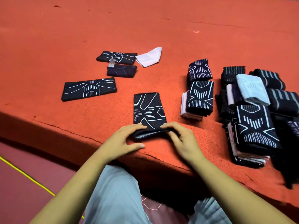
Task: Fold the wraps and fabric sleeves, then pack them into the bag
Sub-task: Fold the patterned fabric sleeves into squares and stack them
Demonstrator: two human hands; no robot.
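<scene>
A black fabric sleeve with white line patterns lies lengthwise on the orange table near its front edge. My left hand and my right hand both pinch its near end, which is lifted and curled a little off the surface. Three more flat sleeves lie to the far left: a long one, a dark one and another patterned one. A white fabric piece sits beside them. Folded sleeves stand in small stacks to the right. No bag is in view.
A big pile of folded black, grey-striped and light blue wraps crowds the right side of the orange table. The table's front edge runs diagonally below my hands. A yellow cord crosses the floor at lower left.
</scene>
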